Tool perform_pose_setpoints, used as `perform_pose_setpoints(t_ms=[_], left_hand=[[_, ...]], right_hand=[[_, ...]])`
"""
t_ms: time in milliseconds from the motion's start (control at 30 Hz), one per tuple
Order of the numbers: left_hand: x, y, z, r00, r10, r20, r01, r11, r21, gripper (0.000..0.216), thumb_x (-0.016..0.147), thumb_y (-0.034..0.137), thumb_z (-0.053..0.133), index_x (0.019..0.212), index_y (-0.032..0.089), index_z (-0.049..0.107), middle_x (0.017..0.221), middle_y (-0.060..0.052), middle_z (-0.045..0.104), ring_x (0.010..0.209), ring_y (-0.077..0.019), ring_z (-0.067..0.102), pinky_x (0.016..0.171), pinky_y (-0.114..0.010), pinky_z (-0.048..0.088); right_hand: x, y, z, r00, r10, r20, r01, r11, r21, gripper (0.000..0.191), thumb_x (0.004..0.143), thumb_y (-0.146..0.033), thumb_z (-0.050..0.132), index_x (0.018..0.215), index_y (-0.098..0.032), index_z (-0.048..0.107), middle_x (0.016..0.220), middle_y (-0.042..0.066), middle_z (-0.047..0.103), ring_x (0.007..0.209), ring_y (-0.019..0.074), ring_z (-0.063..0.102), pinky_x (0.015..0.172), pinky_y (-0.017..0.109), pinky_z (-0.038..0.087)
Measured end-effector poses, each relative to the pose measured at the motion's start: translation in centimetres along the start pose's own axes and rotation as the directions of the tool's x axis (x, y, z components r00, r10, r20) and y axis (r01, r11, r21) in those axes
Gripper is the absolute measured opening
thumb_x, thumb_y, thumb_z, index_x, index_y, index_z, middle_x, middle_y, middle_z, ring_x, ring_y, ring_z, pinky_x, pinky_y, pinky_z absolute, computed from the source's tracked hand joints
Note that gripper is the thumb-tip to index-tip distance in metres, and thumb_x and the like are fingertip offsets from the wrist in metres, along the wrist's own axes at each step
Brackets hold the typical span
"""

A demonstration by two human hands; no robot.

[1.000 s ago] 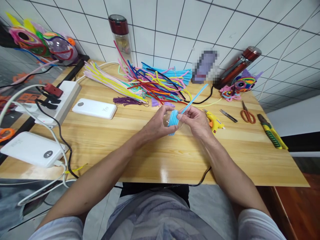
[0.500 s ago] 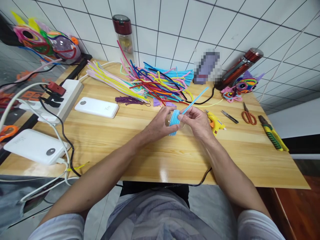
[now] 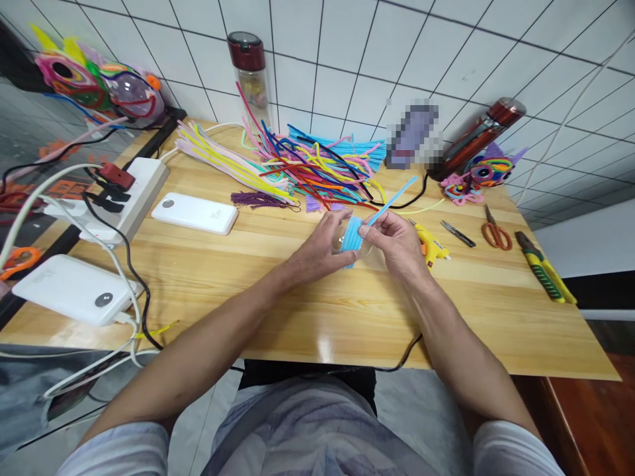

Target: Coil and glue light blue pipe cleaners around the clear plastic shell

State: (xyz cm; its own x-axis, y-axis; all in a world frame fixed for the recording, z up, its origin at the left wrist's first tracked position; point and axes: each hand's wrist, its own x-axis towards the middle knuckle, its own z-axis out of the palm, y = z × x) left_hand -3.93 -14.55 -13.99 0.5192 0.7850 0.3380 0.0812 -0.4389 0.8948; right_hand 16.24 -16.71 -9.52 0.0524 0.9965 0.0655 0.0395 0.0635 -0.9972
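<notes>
Above the middle of the table, a clear, rounded plastic piece [image 3: 366, 250] has light blue pipe cleaner [image 3: 351, 236] wound around its middle in close rows. My left hand [image 3: 330, 244] is closed around its left side, thumb below and fingers above. My right hand [image 3: 397, 243] pinches the blue pipe cleaner at the right edge of the winding. The pipe cleaner's loose end [image 3: 399, 193] sticks out up and to the right past my fingers. Just behind my right hand lies a yellow glue gun [image 3: 434, 246], partly covered by it.
A heap of coloured pipe cleaners [image 3: 322, 162] lies at the back. Snips [image 3: 459, 233], scissors [image 3: 496, 231] and pliers [image 3: 543, 268] are on the right. Power banks [image 3: 195, 213] and a power strip [image 3: 131, 198] with cables are on the left. A dark red flask [image 3: 481, 135] leans against the tiled wall.
The view has shifted slightly. Both hands keep their hold on the wrapped plastic piece and the pipe cleaner, with barely any change in pose.
</notes>
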Motion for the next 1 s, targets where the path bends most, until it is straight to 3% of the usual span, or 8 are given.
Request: perform_pose_setpoints(t_ms=[133, 267, 500, 800, 1000], left_hand=[[0.1, -0.3, 0.2, 0.999, 0.042, -0.012, -0.042, 0.999, 0.027, 0.071, 0.087, 0.038, 0.083, 0.151, 0.024, 0.054, 0.158, -0.017, 0.056, 0.155, -0.0377, 0.052, 0.134, -0.062, 0.044], [0.0, 0.2, 0.4, 0.997, -0.072, -0.035, 0.069, 0.995, -0.077, 0.068, 0.087, 0.041, 0.084, 0.146, 0.024, 0.053, 0.154, -0.017, 0.059, 0.149, -0.0375, 0.058, 0.128, -0.063, 0.05], [0.0, 1.7, 0.2, 0.982, -0.189, 0.013, 0.188, 0.963, -0.195, 0.062, 0.087, 0.041, 0.083, 0.139, 0.024, 0.052, 0.15, -0.017, 0.064, 0.149, -0.0389, 0.059, 0.123, -0.065, 0.052], [-0.1, 1.7, 0.0, 0.976, -0.214, 0.039, 0.217, 0.952, -0.218, 0.067, 0.087, 0.043, 0.083, 0.142, 0.024, 0.051, 0.152, -0.017, 0.063, 0.15, -0.0391, 0.058, 0.124, -0.065, 0.051], [0.0, 1.4, -0.5, 0.983, -0.156, 0.097, 0.168, 0.977, -0.131, 0.083, 0.082, 0.044, 0.088, 0.151, 0.022, 0.048, 0.166, -0.022, 0.05, 0.16, -0.0435, 0.049, 0.129, -0.067, 0.048]], right_hand=[[-0.1, 0.0, 0.0, 1.0, -0.017, 0.001, 0.017, 1.0, -0.015, 0.045, 0.061, -0.051, 0.106, 0.08, -0.024, 0.077, 0.067, -0.005, 0.063, 0.063, 0.0122, 0.052, 0.06, 0.027, 0.045], [-0.3, -0.2, 0.1, 1.0, -0.001, 0.023, 0.002, 0.999, -0.051, 0.045, 0.064, -0.052, 0.105, 0.082, -0.023, 0.077, 0.068, -0.005, 0.063, 0.062, 0.0116, 0.049, 0.058, 0.027, 0.041], [-0.3, -0.3, 0.3, 0.999, -0.001, 0.034, 0.001, 1.0, -0.017, 0.045, 0.063, -0.052, 0.106, 0.08, -0.024, 0.075, 0.069, -0.004, 0.066, 0.064, 0.0131, 0.056, 0.061, 0.028, 0.048], [-0.3, -0.4, 0.3, 0.999, 0.007, 0.034, -0.006, 0.999, -0.033, 0.046, 0.063, -0.053, 0.106, 0.079, -0.024, 0.074, 0.069, -0.004, 0.066, 0.063, 0.0131, 0.056, 0.061, 0.028, 0.049], [-0.1, -0.1, 0.1, 1.0, -0.002, 0.019, 0.003, 0.999, -0.054, 0.047, 0.065, -0.056, 0.103, 0.081, -0.024, 0.073, 0.07, -0.004, 0.065, 0.063, 0.013, 0.055, 0.061, 0.029, 0.049]])
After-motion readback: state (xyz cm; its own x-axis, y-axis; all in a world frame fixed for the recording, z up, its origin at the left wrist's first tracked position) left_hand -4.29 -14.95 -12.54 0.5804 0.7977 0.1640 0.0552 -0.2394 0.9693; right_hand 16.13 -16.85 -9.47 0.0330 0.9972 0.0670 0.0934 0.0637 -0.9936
